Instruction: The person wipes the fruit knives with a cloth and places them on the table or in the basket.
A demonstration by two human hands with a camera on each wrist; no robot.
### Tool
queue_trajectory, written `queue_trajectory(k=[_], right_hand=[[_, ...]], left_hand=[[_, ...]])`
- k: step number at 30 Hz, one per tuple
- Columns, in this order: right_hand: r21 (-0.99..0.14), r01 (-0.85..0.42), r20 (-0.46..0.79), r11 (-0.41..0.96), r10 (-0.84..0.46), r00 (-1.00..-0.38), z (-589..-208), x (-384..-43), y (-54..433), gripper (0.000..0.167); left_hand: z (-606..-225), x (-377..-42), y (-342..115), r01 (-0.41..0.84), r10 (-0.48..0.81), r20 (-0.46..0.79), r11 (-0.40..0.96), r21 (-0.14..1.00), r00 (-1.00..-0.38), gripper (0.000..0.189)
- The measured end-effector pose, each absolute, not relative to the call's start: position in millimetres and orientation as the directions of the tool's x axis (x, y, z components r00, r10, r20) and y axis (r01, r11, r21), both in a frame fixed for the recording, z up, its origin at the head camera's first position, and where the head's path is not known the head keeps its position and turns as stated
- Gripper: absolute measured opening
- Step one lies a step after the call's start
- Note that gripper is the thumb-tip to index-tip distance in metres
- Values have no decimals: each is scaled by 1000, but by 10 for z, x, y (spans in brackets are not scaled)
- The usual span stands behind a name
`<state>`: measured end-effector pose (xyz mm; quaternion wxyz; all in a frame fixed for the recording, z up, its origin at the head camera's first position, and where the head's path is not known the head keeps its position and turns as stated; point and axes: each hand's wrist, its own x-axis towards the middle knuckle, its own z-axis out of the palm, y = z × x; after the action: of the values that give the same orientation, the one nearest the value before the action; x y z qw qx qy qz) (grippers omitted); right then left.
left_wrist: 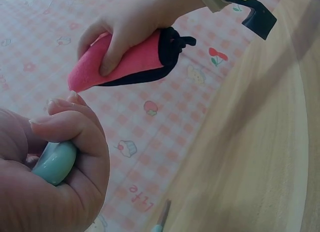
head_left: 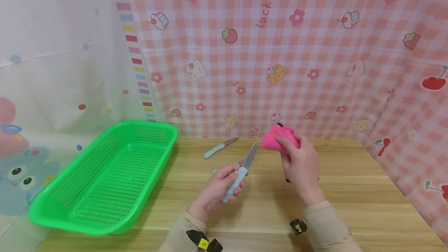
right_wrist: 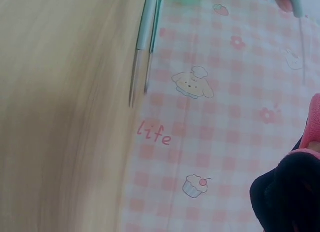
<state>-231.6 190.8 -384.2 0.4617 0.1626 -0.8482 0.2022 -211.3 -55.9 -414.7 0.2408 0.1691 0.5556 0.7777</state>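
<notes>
My left hand (head_left: pixel 216 189) grips a folding-style knife (head_left: pixel 232 186) by its light blue handle, its bare blade slanting up and away. In the left wrist view, the rounded handle end (left_wrist: pixel 57 163) shows inside the curled fingers. My right hand (head_left: pixel 303 164) pinches a folded pink cloth (head_left: pixel 271 140) with black edging, just right of the blade tip and apart from it. On the table behind lies a second blue-handled knife (head_left: pixel 214 151). A third knife (right_wrist: pixel 146 29) lies near it, partly hidden behind my left hand in the head view.
A green plastic basket (head_left: pixel 161 184) with a perforated bottom stands on the left of the wooden table (head_left: pixel 266 213). Pink checked cloth (head_left: pixel 238 57) hangs behind and to the right. A white printed sheet (head_left: pixel 59 77) hangs on the left.
</notes>
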Motion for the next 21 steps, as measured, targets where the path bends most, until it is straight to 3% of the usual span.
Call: queue_trajectory(k=[21], right_hand=[[-196,-498,875,845,-78,-477,-3740,-2076,1801,39]], left_hand=[[-4157,-2127,-585,-176,544,6,-283,943,-839,35]])
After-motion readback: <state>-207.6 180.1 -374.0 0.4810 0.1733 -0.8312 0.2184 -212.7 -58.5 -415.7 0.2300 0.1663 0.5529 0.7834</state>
